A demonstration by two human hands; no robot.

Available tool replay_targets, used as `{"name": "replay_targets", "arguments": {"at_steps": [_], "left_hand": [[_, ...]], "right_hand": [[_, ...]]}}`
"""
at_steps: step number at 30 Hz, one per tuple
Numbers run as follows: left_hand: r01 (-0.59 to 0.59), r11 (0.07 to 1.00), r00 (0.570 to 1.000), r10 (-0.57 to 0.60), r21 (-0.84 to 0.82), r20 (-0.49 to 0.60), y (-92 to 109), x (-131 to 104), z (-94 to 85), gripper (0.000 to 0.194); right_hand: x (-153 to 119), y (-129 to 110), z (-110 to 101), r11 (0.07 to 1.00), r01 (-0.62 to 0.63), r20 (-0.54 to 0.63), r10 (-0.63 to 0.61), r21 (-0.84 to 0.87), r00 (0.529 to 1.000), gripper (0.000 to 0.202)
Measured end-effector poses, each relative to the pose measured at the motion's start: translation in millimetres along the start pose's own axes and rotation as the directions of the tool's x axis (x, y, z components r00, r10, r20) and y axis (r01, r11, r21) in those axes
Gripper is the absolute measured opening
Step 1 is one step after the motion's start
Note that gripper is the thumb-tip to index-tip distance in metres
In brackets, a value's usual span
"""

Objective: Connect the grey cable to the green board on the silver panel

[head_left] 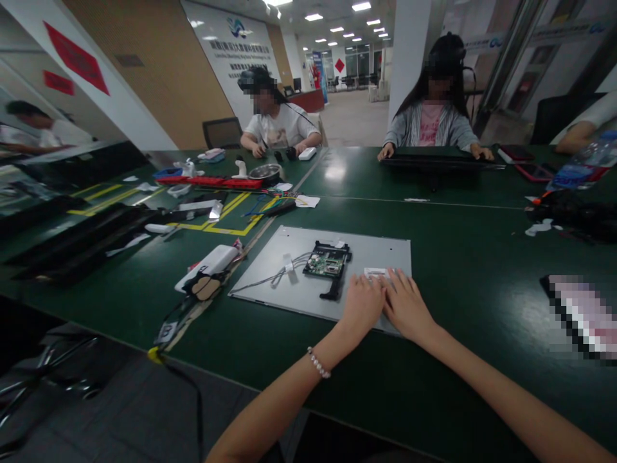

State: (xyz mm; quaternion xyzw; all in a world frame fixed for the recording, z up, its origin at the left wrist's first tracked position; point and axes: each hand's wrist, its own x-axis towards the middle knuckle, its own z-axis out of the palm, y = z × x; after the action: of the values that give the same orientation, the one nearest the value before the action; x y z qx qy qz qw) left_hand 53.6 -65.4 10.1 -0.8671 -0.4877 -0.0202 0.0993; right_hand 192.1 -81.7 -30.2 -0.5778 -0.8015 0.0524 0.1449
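Observation:
A flat silver-grey panel (270, 270), like the back of a display screen, lies on the green table before me. On it sit a green circuit board (324, 262) in a black bracket (332, 288) and thin grey cables (274, 276) running left. My left hand (362, 301), with a beaded bracelet at the wrist, rests on the panel's near right part, fingers curled and close together. Beside it, touching its fingertips, my right hand (409, 305) lies with fingers stretched over the panel. A white label (376, 272) shows just past both hands. Anything under the left fingertips is hidden.
A white power bank (212, 265) with cables lies left of the panel. Black strips (91, 241) and a red bar (207, 182) are farther left. Two people sit opposite, one holding a dark panel (438, 161). A phone (583, 315) and a bottle (585, 161) are at right.

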Motion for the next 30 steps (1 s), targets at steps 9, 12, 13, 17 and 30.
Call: {"name": "replay_targets", "arguments": {"at_steps": [9, 12, 13, 17, 30], "left_hand": [[0.074, 0.996, 0.997, -0.074, -0.050, 0.013, -23.2, -6.5, 3.2, 0.029], [0.088, 0.994, 0.996, -0.087, -0.071, 0.005, -30.4, -7.1, 7.7, 0.033], [0.084, 0.993, 0.996, -0.084, -0.080, 0.000, -34.0, -7.4, 8.8, 0.034], [0.084, 0.985, 0.996, -0.089, -0.152, -0.026, -56.5, -8.5, 7.3, 0.038], [0.365, 0.928, 0.924, -0.370, -0.067, -0.094, -130.8, 0.0, 49.8, 0.047]], "right_hand": [[17.3, -21.9, 8.1, 0.999, -0.040, -0.002, 0.040, -0.009, 0.999, 0.053], [23.7, -28.4, 9.6, 0.999, -0.046, 0.019, 0.046, 0.011, 0.999, 0.053], [25.7, -30.2, 9.6, 0.999, -0.045, 0.025, 0.044, 0.018, 0.999, 0.054], [30.9, -34.7, 8.0, 0.998, -0.034, 0.034, 0.032, 0.044, 0.999, 0.055], [29.0, -33.8, 0.5, 0.995, -0.047, 0.064, 0.041, 0.092, 0.997, 0.058]]}}
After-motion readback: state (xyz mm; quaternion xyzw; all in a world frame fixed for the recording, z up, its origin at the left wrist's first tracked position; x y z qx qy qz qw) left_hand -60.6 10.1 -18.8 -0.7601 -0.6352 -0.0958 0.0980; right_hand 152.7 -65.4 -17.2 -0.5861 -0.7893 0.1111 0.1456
